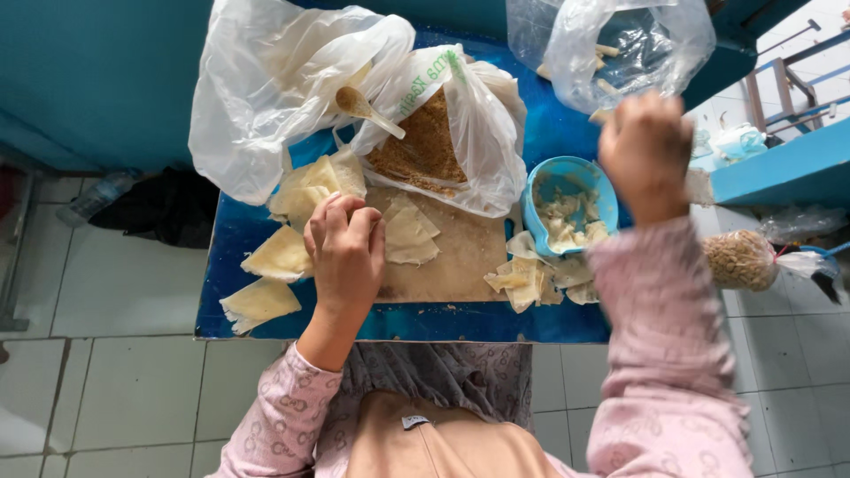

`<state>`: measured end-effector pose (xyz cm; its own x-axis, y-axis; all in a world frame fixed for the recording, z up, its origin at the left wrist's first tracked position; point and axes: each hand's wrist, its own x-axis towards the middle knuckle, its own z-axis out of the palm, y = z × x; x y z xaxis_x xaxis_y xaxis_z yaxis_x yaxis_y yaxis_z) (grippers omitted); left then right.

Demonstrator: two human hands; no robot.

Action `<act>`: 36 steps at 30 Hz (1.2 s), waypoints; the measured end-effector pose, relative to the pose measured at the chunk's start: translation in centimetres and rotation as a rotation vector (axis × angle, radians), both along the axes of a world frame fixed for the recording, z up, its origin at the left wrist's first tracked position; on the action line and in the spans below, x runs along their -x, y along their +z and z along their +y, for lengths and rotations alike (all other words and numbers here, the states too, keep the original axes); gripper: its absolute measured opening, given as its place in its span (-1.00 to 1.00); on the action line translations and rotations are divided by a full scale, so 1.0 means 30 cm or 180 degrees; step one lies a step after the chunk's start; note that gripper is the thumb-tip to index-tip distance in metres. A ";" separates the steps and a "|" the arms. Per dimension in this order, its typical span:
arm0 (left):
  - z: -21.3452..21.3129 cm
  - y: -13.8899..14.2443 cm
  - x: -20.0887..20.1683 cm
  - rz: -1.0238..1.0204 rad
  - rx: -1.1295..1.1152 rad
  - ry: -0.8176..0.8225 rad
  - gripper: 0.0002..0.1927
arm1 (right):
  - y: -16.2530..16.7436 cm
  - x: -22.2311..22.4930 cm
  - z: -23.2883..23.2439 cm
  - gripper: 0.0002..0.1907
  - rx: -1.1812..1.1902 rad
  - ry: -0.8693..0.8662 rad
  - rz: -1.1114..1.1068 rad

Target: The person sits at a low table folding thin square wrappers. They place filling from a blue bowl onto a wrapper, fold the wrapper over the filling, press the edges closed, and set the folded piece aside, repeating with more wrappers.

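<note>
on wooden board (460,261): left hand (345,248) curled, pinching pastry sheet (409,232) beside fingers.

blue table (540,133), pale yellow wrappers (282,254)

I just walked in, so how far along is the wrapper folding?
Done: a few folded pieces lie beside the blue bowl. In hand: the left hand presses a wrapper on the board; the right hand is raised. Left: flat wrappers and brown filling.
</note>
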<state>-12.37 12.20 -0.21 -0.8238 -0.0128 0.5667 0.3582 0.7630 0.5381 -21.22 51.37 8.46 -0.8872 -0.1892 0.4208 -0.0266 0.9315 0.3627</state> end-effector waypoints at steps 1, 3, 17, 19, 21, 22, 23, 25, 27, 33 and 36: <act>-0.002 0.000 0.001 0.0009 -0.0015 0.0001 -0.86 | 0.026 0.102 0.048 -0.77 -0.0240 -0.0016 0.0223; -0.008 0.002 -0.006 -0.0013 -0.0036 -0.0004 -0.89 | 0.027 0.165 0.075 -0.84 -0.0456 0.0075 0.0583; -0.016 -0.012 -0.002 -0.0099 -0.0079 0.0059 -0.91 | -0.065 -0.329 -0.649 -0.92 0.0633 0.2784 -0.1105; -0.015 -0.012 -0.001 -0.0040 -0.0073 0.0049 -0.92 | -0.048 -0.336 -0.646 -0.94 0.0451 0.2757 -0.1138; -0.017 -0.010 0.002 0.0026 -0.0062 0.0054 -0.92 | -0.031 -0.364 -0.629 -0.96 0.0330 0.2708 -0.1157; -0.017 -0.009 0.001 0.0040 -0.0045 0.0048 -0.92 | -0.024 -0.383 -0.620 -0.96 0.0274 0.2678 -0.1187; -0.016 -0.009 -0.003 0.0046 -0.0027 0.0038 -0.92 | -0.021 -0.402 -0.612 -0.96 0.0249 0.2601 -0.1336; -0.014 -0.007 -0.010 0.0076 0.0086 0.0056 -0.93 | -0.014 -0.431 -0.592 -0.95 0.0213 0.2423 -0.1616; -0.005 -0.004 -0.021 0.0131 0.0306 0.0099 -0.91 | -0.009 -0.436 -0.575 -0.79 0.1095 0.2539 -0.1491; 0.029 0.019 -0.123 0.0095 0.0457 0.0017 -0.63 | -0.043 -0.237 -0.621 -0.93 0.2741 0.2183 -0.0540; 0.077 0.021 -0.152 -0.0185 0.0198 -0.0302 -0.77 | -0.096 -0.053 -0.712 -0.84 0.3870 0.1347 -0.0950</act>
<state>-7.80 14.51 0.43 -0.8511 0.1002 0.5153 0.3999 0.7597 0.5128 -19.63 30.01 5.58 -0.9410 -0.1159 0.3181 -0.3267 0.5568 -0.7637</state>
